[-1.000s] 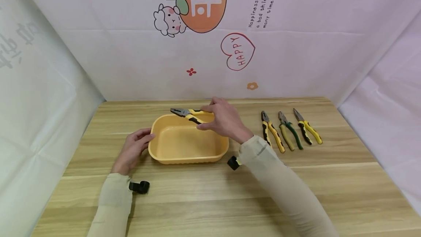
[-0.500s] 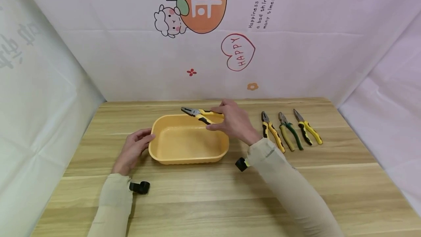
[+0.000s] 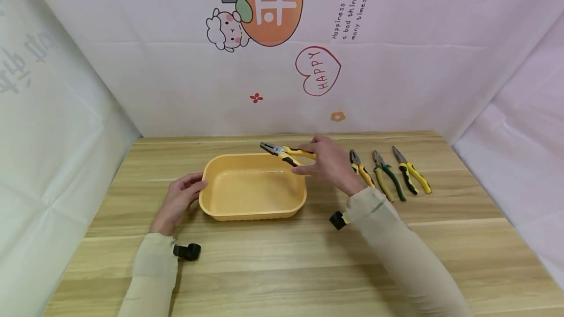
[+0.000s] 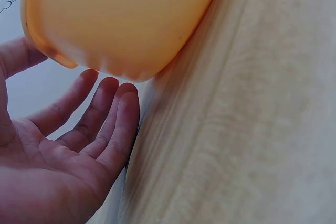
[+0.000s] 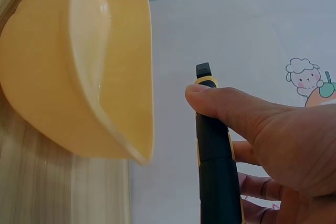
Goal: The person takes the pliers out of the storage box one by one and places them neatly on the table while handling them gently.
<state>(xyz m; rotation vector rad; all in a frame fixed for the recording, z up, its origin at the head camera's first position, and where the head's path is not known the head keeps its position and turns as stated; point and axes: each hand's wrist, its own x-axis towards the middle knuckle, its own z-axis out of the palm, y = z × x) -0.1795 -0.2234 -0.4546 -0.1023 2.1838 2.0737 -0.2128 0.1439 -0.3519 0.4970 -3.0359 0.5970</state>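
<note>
My right hand (image 3: 332, 163) holds combination pliers (image 3: 288, 154) by their spread yellow-and-black handles, above the back right of a yellow plastic basin (image 3: 253, 214). The pliers' grey head points left and away. In the right wrist view the thumb presses along one black handle (image 5: 218, 177), with the other fingers curled behind. At the basin's left end my left hand (image 3: 178, 199) has its thumb over the rim and its fingers curled against the outside wall. From the left wrist, those fingers (image 4: 126, 114) show right below the basin's wall (image 4: 131, 24). The basin's inside shows bare.
To the right on the wooden table (image 3: 273, 278) lie yellow-and-black pliers (image 3: 363, 170), green-handled pliers (image 3: 383, 175) and long-nose pliers (image 3: 411, 170), side by side. My right hand partly covers the nearest pair. A white printed cloth (image 3: 198, 92) stands behind the table.
My right hand has moved right with the pliers, from over the basin's middle toward its back right corner. The left hand and basin stay in place.
</note>
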